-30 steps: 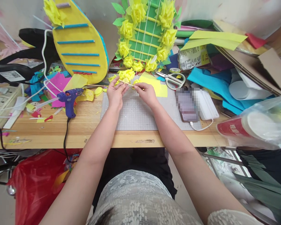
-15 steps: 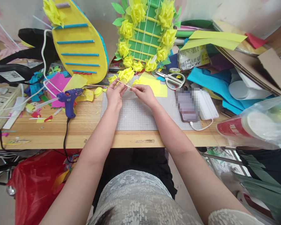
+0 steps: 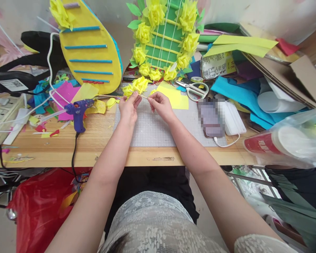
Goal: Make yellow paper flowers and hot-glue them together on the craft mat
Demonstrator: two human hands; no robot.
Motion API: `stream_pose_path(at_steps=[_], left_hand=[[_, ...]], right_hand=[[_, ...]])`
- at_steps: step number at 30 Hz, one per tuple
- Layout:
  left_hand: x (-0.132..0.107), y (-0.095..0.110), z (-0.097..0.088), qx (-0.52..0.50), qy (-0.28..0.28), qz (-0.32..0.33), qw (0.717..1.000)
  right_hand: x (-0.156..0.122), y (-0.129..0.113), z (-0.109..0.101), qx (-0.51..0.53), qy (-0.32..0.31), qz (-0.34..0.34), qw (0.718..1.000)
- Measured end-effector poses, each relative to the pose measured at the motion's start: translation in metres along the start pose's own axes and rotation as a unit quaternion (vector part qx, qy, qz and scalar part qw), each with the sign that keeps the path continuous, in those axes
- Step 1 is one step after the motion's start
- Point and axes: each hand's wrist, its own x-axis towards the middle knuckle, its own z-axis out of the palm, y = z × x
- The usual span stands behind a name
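A thin pale stick [image 3: 143, 96] spans the gap between my two hands, above the grey cutting mat [image 3: 158, 130]. My left hand [image 3: 130, 107] pinches its left end between thumb and fingers. At the other end, the fingertips of my right hand [image 3: 160, 104] are closed on it. Just beyond my left hand lie yellow paper flowers [image 3: 139, 84]. A sheet of yellow paper [image 3: 175, 96] rests on the mat behind my right hand. Whether the stick is wood or rolled paper I cannot tell.
A blue glue gun [image 3: 79, 111] stands at left near paper scraps. Scissors [image 3: 196, 90], a phone [image 3: 212, 119] and a white power bank [image 3: 231, 117] lie at right. Behind are a yellow board with blue strips [image 3: 91, 52] and a green flowered board [image 3: 164, 44]. A bagged cup [image 3: 268, 143] sits far right.
The stick has turned slightly, its left end now lower between my left fingers. My hands stay in nearly the same place, with the right fingers shifted a little.
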Motion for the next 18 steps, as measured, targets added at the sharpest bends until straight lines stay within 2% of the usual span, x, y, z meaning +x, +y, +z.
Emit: stream_pose_path(at_steps=[5,9,14,18], left_hand=[[0.004,-0.003,-0.003,-0.004,-0.003,-0.001,1.000],[0.004,-0.003,-0.003,-0.005,-0.026,-0.013,1.000],[0.002,-0.002,-0.002,-0.003,-0.049,-0.025,0.998],[0.001,-0.001,-0.001,-0.004,-0.034,-0.024,0.999]], right_hand=[[-0.001,0.001,0.001,-0.038,0.012,-0.002,0.999],[0.000,0.003,0.000,-0.042,0.010,-0.002,0.999],[0.000,-0.006,-0.002,-0.010,0.016,0.042,0.999],[0.001,-0.010,-0.002,0.012,0.016,0.068,0.997]])
